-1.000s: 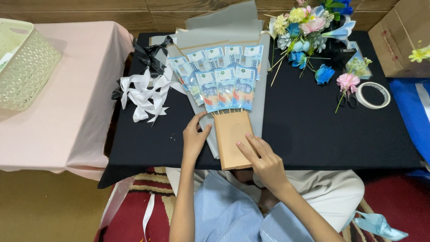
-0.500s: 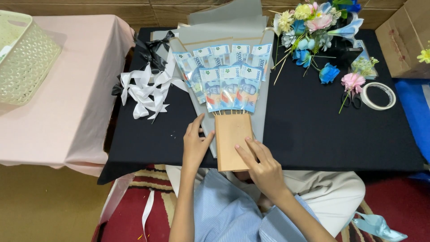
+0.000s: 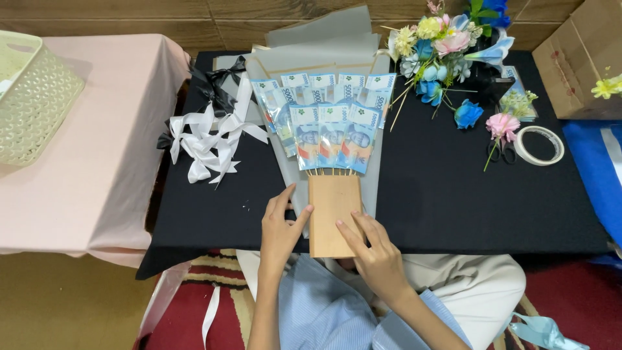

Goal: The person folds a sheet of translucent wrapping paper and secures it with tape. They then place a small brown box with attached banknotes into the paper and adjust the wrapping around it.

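A fan of blue banknotes (image 3: pixel 327 116) on thin sticks lies on grey wrapping paper (image 3: pixel 324 45) spread over a black-covered table (image 3: pixel 453 194). Below the notes, a tan cardboard piece (image 3: pixel 330 207) covers the sticks and reaches the table's near edge. My left hand (image 3: pixel 280 227) rests against the cardboard's left edge, fingers apart. My right hand (image 3: pixel 369 249) lies flat on its lower right part, pressing it down. Neither hand grips anything.
White and black ribbon bows (image 3: pixel 207 129) lie left of the paper. Artificial flowers (image 3: pixel 447 48), scissors (image 3: pixel 499 152) and a tape roll (image 3: pixel 538 146) sit at the right. A cream basket (image 3: pixel 32 97) stands on a pink-covered table. A cardboard box (image 3: pixel 580 58) is far right.
My left hand has slid slightly down along the cardboard's left edge. My right hand stays on the cardboard. The view has shifted a little.
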